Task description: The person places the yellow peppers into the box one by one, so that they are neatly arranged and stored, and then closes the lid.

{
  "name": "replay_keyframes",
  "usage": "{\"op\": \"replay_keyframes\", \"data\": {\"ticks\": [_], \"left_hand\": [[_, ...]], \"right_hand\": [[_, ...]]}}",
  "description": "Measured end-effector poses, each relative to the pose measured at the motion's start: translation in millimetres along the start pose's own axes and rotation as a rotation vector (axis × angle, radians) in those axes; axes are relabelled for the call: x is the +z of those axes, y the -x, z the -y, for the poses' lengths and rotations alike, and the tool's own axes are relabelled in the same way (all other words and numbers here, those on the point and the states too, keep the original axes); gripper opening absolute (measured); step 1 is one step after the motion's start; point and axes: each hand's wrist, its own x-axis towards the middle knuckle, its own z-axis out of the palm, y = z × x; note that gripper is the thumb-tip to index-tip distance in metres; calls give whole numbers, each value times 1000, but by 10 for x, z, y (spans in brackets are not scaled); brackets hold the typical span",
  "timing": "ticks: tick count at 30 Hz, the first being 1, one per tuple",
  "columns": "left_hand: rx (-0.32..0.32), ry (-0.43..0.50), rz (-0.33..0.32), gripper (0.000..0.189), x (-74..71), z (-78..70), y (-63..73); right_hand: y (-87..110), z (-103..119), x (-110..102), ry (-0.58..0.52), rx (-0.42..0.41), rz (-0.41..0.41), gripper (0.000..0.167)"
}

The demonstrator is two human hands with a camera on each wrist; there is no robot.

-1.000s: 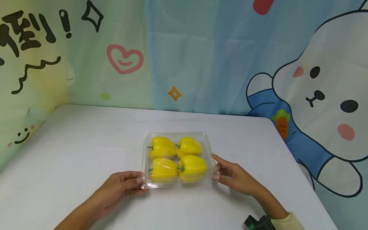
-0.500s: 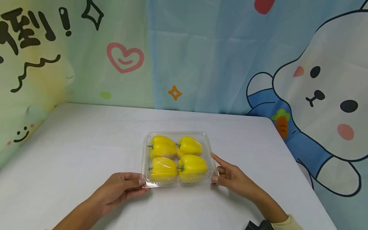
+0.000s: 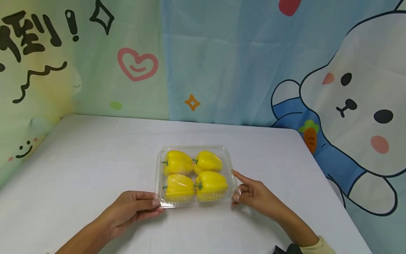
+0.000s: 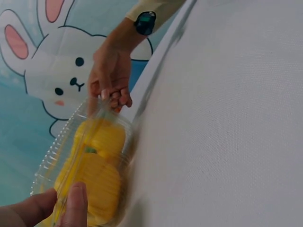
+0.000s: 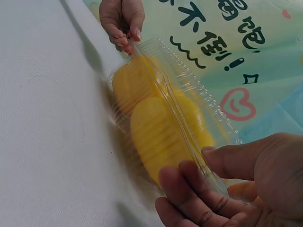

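A clear plastic clamshell box (image 3: 229,160) with several yellow bell peppers (image 3: 179,163) inside is held between both hands, low over the white table. Its lid lies over the peppers, and the rim seam shows in both wrist views. My left hand (image 3: 127,211) pinches the near left corner, thumb on top and fingers below. At the near right side, my right hand (image 3: 258,197) grips the rim with thumb and curled fingers, its index finger stretched along the edge. In the right wrist view, the right thumb (image 5: 232,158) presses the rim from above.
The white table (image 3: 95,151) extends around the box on all sides. Behind it hangs a printed cloth backdrop (image 3: 215,70) with a rabbit, a heart and lettering. A dark wrist device (image 3: 288,249) sits by the right sleeve (image 3: 317,246).
The box has shifted very slightly left. My right thumb and fingers have moved in a little further over its right rim. The left hand has barely moved.
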Motion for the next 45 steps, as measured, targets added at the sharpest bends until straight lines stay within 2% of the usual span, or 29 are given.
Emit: {"op": "replay_keyframes", "data": {"ticks": [10, 20, 27, 36, 45], "left_hand": [[0, 12, -26, 46, -11, 7, -5], [-45, -20, -30, 41, -64, 16, 27], [-27, -15, -27, 38, -35, 9, 24], [15, -36, -102, 42, 29, 32, 24], [-1, -39, -65, 47, -22, 35, 11]], "right_hand": [[8, -10, 32, 61, -4, -4, 75], [-13, -39, 57, 80, -32, 10, 74], [-4, -48, 63, 106, -39, 4, 75], [-3, -39, 118, 70, -36, -26, 72], [19, -29, 117, 103, -3, -23, 74]]}}
